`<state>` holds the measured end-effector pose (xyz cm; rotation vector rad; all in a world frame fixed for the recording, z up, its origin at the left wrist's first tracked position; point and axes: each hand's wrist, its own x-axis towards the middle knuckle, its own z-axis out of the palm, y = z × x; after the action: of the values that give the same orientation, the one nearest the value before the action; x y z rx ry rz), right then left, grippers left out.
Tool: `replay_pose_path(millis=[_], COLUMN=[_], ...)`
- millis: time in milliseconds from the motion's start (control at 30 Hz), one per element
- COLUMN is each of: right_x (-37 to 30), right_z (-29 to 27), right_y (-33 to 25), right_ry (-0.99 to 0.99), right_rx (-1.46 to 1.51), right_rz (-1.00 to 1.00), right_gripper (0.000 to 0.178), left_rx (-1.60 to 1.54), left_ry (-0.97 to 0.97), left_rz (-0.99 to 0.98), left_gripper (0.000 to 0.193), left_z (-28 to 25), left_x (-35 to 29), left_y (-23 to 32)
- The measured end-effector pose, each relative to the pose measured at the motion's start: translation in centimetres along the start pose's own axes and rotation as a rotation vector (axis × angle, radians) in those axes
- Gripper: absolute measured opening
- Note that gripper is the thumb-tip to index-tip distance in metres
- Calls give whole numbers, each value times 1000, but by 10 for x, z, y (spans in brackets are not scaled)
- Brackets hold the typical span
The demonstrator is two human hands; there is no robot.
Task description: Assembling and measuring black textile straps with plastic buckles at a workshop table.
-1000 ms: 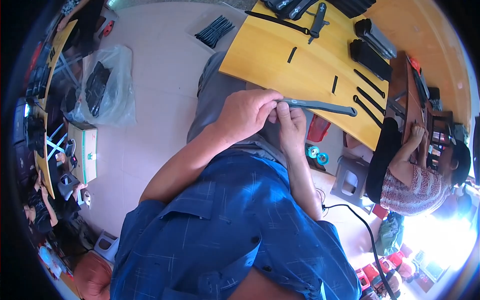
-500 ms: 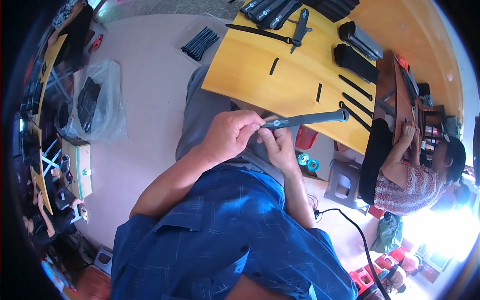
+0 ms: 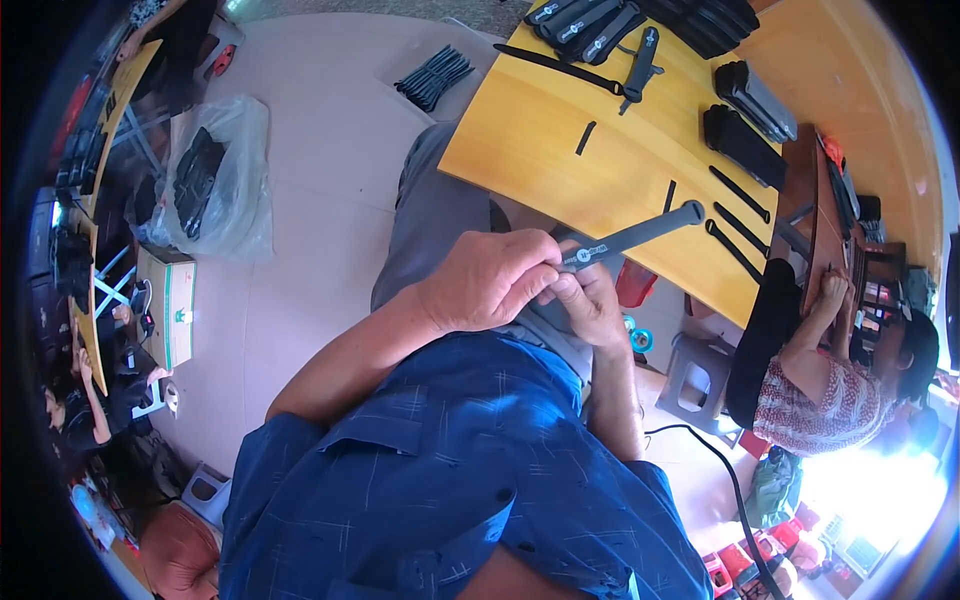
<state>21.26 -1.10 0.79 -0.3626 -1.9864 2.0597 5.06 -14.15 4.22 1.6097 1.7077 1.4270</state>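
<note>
A dark grey strap (image 3: 640,235) with a rounded, slotted tip and pale printing is held over my lap, its free end slanting up to the right across the table's near edge. My left hand (image 3: 492,280) pinches its lower end between thumb and fingers. Right beside it, my right hand (image 3: 592,305) grips the same end, thumb on top. The fingers hide that end of the strap. On the yellow table (image 3: 560,190), three thin black straps (image 3: 738,222) lie at the right, and two short black strips (image 3: 586,138) lie nearer the middle.
Strap bundles (image 3: 745,145) and a pile of printed straps (image 3: 590,25) lie at the table's far side. On the floor are a tray of black straps (image 3: 435,78) and a clear bag (image 3: 225,180). A co-worker (image 3: 825,390) sits at the right beside a grey stool (image 3: 692,375).
The strap's free end has swung up, so it slants more steeply. Both hands still grip its lower end. The whole view has shifted, with the table now further right and lower.
</note>
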Motion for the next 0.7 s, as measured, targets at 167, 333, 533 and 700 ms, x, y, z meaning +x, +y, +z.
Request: replay_pose_path(millis=[167,333,533,700], right_x=[1,-2,-9,-4], right_z=[5,0,-11,-12], right_y=[8,4,1,-2], right_ry=[-86,-216,-365,-413], right_rx=[148,163,428,438], right_rz=[-52,77,337,323], right_gripper=[34,41,54,49], left_rx=[15,110,109,89], left_ry=[-93,-262,-306,-334], left_rz=[4,112,247,236], left_gripper=[33,36,35,26], left_z=[-12,-28,-24,-24], left_x=[1,6,8,7], left_y=[-3,-7,-2,1])
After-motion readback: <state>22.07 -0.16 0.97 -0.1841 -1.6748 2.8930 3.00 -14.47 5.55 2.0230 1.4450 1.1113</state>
